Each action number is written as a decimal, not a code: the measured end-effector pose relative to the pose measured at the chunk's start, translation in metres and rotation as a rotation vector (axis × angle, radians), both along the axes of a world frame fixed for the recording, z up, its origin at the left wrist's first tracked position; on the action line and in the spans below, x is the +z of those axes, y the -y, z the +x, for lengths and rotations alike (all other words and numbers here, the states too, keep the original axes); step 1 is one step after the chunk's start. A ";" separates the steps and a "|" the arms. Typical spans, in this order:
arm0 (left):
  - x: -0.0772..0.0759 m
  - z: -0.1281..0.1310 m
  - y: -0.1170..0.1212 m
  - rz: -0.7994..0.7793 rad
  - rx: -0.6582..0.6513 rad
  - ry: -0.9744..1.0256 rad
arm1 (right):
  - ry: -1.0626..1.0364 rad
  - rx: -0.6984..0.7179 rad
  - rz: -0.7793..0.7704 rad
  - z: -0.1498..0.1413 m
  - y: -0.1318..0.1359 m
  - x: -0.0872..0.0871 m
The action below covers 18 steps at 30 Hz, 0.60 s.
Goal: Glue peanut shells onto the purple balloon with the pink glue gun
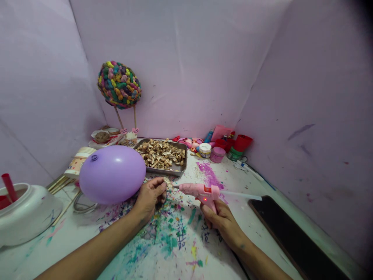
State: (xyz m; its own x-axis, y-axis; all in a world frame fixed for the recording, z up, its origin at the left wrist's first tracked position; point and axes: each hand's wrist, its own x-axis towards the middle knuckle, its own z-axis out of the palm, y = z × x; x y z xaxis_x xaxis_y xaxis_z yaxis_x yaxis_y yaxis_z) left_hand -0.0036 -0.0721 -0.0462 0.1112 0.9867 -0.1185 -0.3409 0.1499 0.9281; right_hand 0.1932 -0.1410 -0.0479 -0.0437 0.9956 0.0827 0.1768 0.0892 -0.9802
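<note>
My right hand (218,217) is closed around the handle of a pink hot glue gun (198,190), its small red light lit and a clear glue stick (241,195) poking out of the back. Pinched in my left hand (151,196) is a pale peanut shell (168,182), right at the glue gun's nozzle; whether they touch I cannot tell. A purple balloon (113,175) lies just left of my left hand. Behind the hands stands a metal tray (182,171) heaped with peanut shells (160,153).
A multicoloured ball (119,85) on sticks stands at the back left. Paint jars (217,154) and red cups (243,143) sit at the back right. At right lies a dark phone-like slab (291,237); a white pot (32,214) is at left. Paint stains mark the table (163,260).
</note>
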 end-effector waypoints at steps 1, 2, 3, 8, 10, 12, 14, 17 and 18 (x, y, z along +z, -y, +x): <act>-0.001 0.000 0.000 0.001 0.000 -0.005 | 0.000 -0.002 0.000 0.000 0.000 0.000; -0.001 0.000 -0.001 0.002 0.000 -0.010 | -0.002 -0.004 -0.002 0.000 0.000 0.000; -0.001 0.000 -0.001 0.003 0.000 -0.015 | -0.004 -0.004 -0.002 0.000 0.000 0.000; -0.001 0.000 0.000 0.005 -0.013 -0.048 | -0.012 -0.004 0.002 0.000 0.002 -0.001; 0.000 -0.001 0.001 0.004 -0.021 -0.067 | -0.012 -0.002 -0.001 0.000 0.002 0.000; 0.001 -0.001 0.001 0.002 -0.026 -0.084 | -0.015 0.002 -0.004 -0.001 0.002 0.001; 0.001 -0.001 0.002 0.002 -0.032 -0.098 | -0.024 0.001 -0.009 -0.001 0.001 0.002; 0.001 -0.001 0.002 -0.002 -0.043 -0.118 | -0.049 -0.013 -0.019 -0.001 0.000 0.001; 0.001 -0.001 0.003 -0.004 -0.048 -0.125 | -0.058 -0.018 -0.025 0.000 0.000 0.000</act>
